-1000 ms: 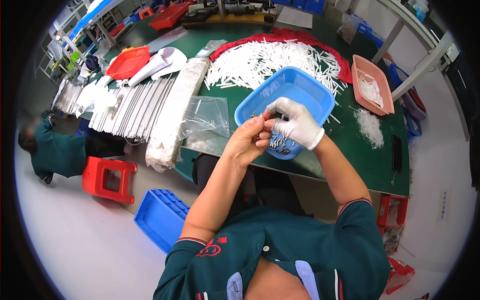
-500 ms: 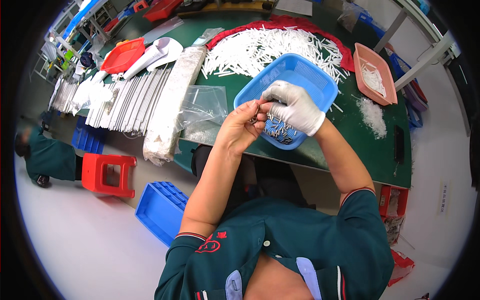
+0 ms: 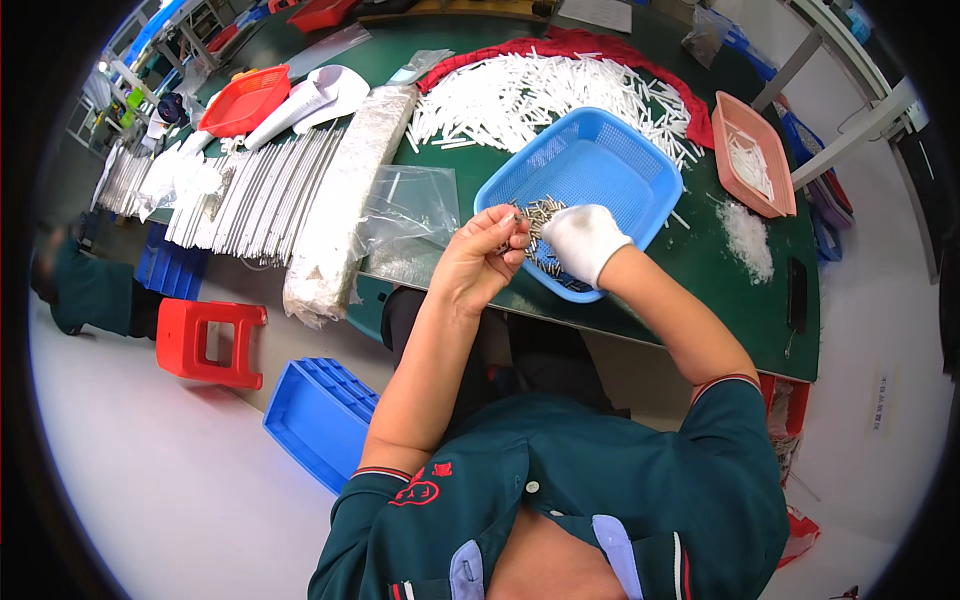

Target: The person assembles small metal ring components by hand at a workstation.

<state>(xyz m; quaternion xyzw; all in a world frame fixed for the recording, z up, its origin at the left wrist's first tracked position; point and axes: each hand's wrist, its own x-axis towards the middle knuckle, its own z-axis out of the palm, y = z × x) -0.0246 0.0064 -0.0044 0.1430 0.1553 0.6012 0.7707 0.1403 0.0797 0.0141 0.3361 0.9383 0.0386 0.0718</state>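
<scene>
My left hand point(image 3: 485, 252), bare, is closed over the near left rim of a blue plastic basket point(image 3: 630, 165). Small metal pins show between its thumb and fingers. Down inside the basket, my right hand point(image 3: 584, 240) in a white glove reaches into a heap of short metal pins point(image 3: 543, 212). Its fingertips are hidden by the glove's back, so I cannot tell whether they grip any. The pins lie along the basket's near left side, while its far part shows bare mesh.
Behind the basket, many white sticks point(image 3: 560, 95) lie on red cloth point(image 3: 610, 45). A pink basket point(image 3: 735, 180) stands right, beside white shavings point(image 3: 747, 240). Left are a plastic bag point(image 3: 410, 215), a long wrapped block point(image 3: 350, 190) and rows of thin rods point(image 3: 265, 195). Another person sits far left.
My gloved right hand has moved from beside my left fingers down into the pins in the basket. My left hand stays nearly in place, still closed.
</scene>
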